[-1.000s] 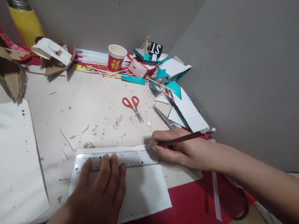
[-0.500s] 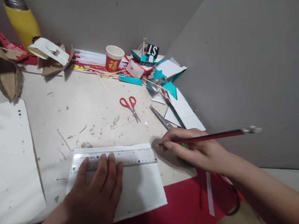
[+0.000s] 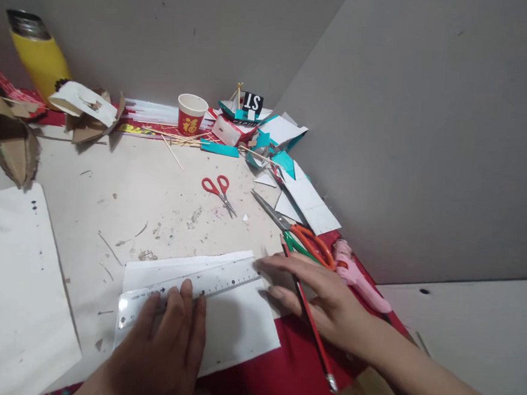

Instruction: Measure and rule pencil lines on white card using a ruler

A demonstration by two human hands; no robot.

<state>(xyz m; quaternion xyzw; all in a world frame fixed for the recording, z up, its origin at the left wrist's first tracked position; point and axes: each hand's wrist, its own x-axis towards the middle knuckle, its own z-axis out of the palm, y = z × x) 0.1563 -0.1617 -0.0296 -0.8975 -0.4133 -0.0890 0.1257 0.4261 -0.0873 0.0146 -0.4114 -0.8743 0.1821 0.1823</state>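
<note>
While your left hand (image 3: 158, 340) lies on the ruler (image 3: 221, 282), your right hand (image 3: 328, 298) bears the pencil (image 3: 309, 324)

Your left fingers are spread slightly apart, resting on the clear ruler, which slants across the white card (image 3: 241, 322) with its right end higher up the card. At that end are your right fingertips; you cannot tell from here whether they touch it. Your right thumb and index finger stand apart, and the pencil slopes across that hand, tip away from you; what clamps it is unclear. Just beyond lie the orange-and-green scissors (image 3: 284, 224), with the red-handled scissors (image 3: 226, 198) farther left and a paper cup (image 3: 191, 120) behind.
</note>
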